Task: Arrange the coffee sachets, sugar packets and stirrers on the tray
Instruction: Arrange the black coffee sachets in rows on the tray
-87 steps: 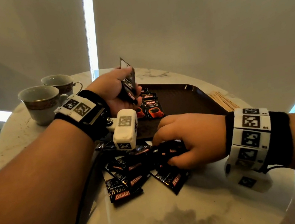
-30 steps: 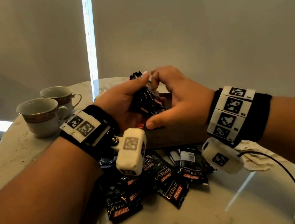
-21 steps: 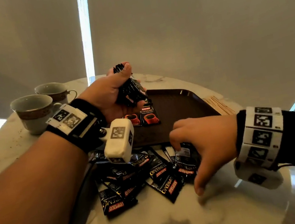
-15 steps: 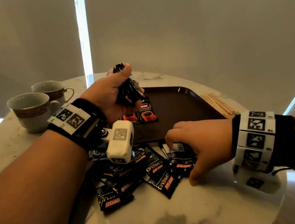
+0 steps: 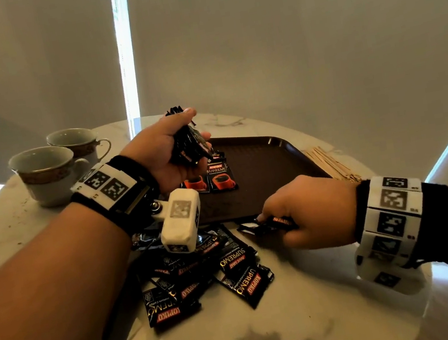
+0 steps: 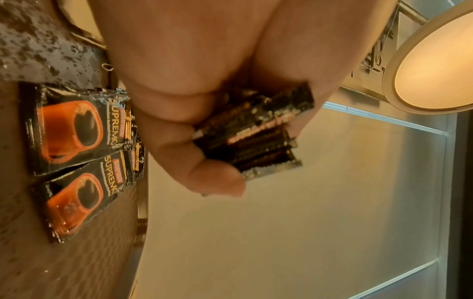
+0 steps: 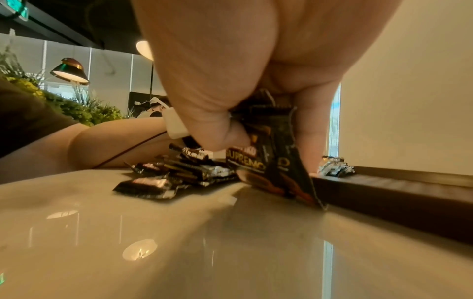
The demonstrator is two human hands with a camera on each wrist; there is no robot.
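My left hand [image 5: 166, 149] grips a stack of black coffee sachets [image 5: 187, 143] [image 6: 256, 133] above the left end of the brown tray [image 5: 270, 168]. Two sachets [image 5: 219, 176] [image 6: 69, 129] lie face up on the tray below it. My right hand [image 5: 298, 213] pinches a coffee sachet [image 5: 267, 223] [image 7: 271, 163] at the tray's near edge, its lower corner touching the table. A loose pile of sachets [image 5: 204, 274] [image 7: 174, 174] lies on the marble table [image 5: 272, 325] in front of the tray. Wooden stirrers [image 5: 328, 161] lie right of the tray. No sugar packets are visible.
Two teacups [image 5: 48, 172] stand at the table's back left. A cable runs down from the left wrist camera [image 5: 179, 219] over the sachet pile. A grey blind hangs close behind the table. The table's front edge is near me.
The right hand passed sachets to the left hand's stack, dropped back to the pile and now pinches a sachet there. The left hand keeps its stack raised over the tray.
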